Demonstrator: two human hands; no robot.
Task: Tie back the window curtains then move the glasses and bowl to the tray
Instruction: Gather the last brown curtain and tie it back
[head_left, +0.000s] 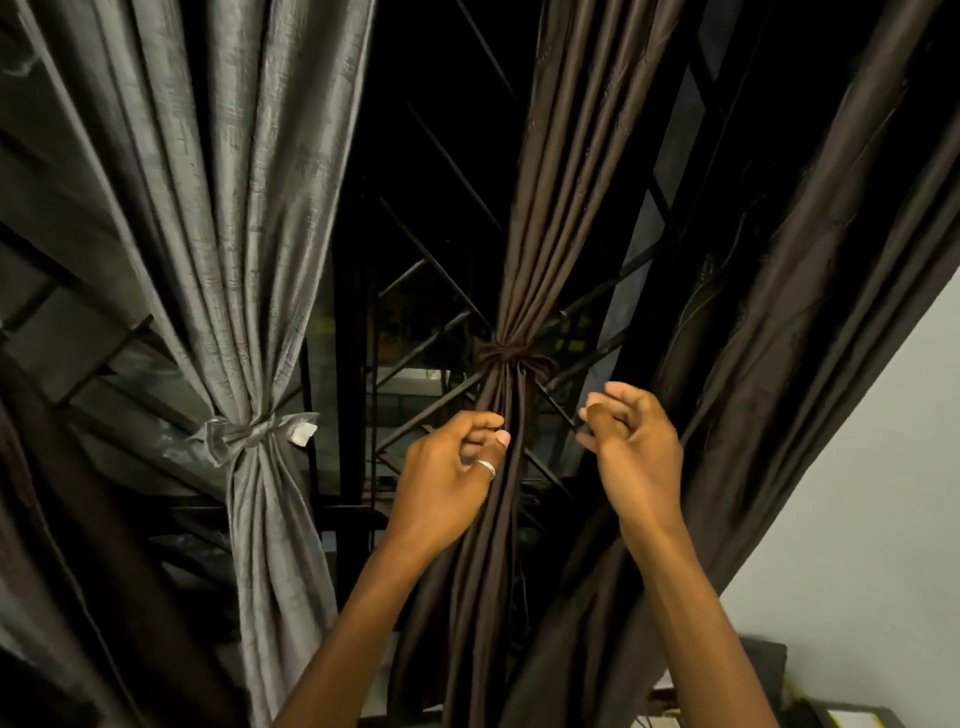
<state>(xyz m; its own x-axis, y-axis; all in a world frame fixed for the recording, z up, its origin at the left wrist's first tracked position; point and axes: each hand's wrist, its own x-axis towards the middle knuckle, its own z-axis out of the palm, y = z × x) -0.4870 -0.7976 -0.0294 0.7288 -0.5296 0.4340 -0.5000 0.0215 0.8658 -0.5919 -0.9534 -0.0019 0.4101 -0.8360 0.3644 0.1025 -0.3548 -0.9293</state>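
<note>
A brown curtain (524, 270) hangs in the middle, gathered by a dark brown tie (511, 356) knotted around it. To its left a grey curtain (244, 218) is bound by a grey tie (254, 431). My left hand (452, 473), with a ring on it, is just below the brown knot; its fingers are loosely curled and its thumb tip lies against the curtain's left edge. My right hand (634, 447) hovers to the right of the gathered curtain, fingers loosely curled, with nothing visible in it. No glasses, bowl or tray are in view.
A dark window with a diagonal metal grille (415, 332) stands behind the curtains. More brown curtain folds (810, 291) hang at the right against a pale wall (883, 493). A dark object with papers (852, 719) sits at the bottom right corner.
</note>
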